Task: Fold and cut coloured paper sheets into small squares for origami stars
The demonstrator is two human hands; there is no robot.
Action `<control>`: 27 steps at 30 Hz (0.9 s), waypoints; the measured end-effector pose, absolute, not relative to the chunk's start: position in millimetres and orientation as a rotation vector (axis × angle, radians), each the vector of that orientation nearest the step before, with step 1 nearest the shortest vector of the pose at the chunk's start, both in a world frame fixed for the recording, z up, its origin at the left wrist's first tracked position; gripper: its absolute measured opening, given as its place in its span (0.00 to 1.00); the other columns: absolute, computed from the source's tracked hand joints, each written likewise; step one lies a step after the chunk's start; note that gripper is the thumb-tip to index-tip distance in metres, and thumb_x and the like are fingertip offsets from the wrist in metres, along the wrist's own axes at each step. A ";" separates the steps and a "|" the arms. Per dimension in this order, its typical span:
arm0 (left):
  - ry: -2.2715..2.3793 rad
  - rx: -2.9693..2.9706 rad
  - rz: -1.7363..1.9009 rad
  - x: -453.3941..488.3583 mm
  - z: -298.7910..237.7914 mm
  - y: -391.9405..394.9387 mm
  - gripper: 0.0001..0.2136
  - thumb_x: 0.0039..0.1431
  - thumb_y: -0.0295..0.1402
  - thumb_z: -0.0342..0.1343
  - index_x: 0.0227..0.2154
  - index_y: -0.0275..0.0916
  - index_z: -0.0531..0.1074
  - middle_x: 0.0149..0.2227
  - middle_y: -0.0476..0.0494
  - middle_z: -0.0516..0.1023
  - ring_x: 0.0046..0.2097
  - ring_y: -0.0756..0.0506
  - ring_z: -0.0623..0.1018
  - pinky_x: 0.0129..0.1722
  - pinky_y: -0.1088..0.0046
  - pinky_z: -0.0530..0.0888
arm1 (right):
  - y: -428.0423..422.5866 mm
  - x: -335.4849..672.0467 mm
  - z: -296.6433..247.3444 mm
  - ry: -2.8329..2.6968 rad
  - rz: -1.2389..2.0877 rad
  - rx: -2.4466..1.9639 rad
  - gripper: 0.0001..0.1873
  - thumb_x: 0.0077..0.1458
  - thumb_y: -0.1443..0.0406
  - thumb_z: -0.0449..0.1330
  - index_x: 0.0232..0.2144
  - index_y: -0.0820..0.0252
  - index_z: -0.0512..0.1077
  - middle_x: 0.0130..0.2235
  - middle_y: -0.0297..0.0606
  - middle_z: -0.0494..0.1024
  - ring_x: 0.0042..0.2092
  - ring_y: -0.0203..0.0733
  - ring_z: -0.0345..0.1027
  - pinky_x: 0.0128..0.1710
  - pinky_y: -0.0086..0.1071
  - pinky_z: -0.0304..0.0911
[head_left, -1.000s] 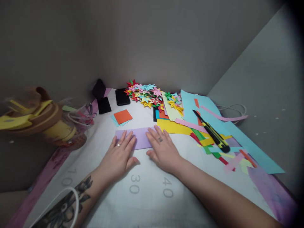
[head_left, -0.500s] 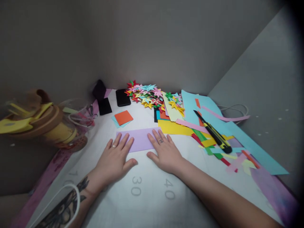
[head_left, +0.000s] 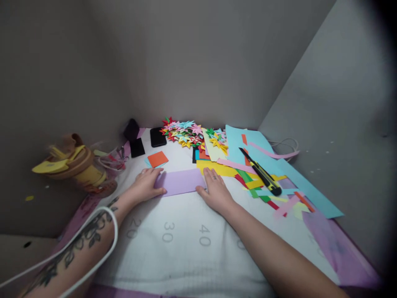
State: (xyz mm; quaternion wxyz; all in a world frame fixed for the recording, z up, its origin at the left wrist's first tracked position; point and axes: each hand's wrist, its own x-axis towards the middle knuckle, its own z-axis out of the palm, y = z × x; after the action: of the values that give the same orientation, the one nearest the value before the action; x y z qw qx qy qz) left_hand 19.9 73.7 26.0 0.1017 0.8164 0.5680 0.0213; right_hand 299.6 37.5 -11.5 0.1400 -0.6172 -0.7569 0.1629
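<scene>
Flat on the white cutting mat (head_left: 186, 265) lies a lilac paper strip (head_left: 181, 182), lengthwise between both hands. The left hand (head_left: 145, 185) covers its left end with fingers bent and the thumb at the near edge; whether it pinches the paper I cannot tell. The right hand (head_left: 216, 191) rests open at the right end, fingers spread and flat. Grey numerals 20, 30 and 40 are printed on the mat nearer the person. Beyond sit an orange square (head_left: 158, 159), a yellow sheet (head_left: 214, 167), folded paper stars (head_left: 181, 132) and a yellow-black utility knife (head_left: 260, 173).
</scene>
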 end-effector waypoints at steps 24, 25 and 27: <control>1.482 1.384 0.908 38.0 51.4 46.8 0.27 0.39 0.42 0.67 0.43 0.39 0.66 0.27 0.51 0.76 0.30 0.45 0.77 0.29 0.72 0.70 | 54.3 321.3 -14.3 -1.061 1.397 -1.031 0.14 0.41 0.59 0.67 0.29 0.60 0.72 0.29 0.35 0.79 0.31 0.41 0.72 0.34 0.32 0.65; 1.430 1.264 0.955 40.9 46.5 41.3 0.28 0.38 0.41 0.68 0.43 0.39 0.66 0.29 0.49 0.78 0.31 0.44 0.78 0.31 0.71 0.72 | 55.1 322.8 -15.0 -1.046 1.398 -1.030 0.14 0.40 0.59 0.68 0.29 0.60 0.72 0.29 0.35 0.79 0.31 0.41 0.71 0.33 0.32 0.65; 1.354 1.109 1.013 47.7 36.6 31.1 0.29 0.35 0.40 0.70 0.42 0.38 0.67 0.31 0.46 0.80 0.33 0.44 0.80 0.34 0.69 0.74 | 56.4 324.2 -16.2 -1.024 1.401 -1.027 0.16 0.39 0.58 0.68 0.29 0.60 0.72 0.29 0.35 0.79 0.31 0.41 0.71 0.33 0.32 0.65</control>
State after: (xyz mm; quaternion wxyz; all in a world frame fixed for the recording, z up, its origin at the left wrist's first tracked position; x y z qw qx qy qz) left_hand 47.7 31.1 36.6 0.5308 0.4649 0.5674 0.4244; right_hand 324.2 56.4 -16.2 0.5332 -0.4308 -0.4296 0.5878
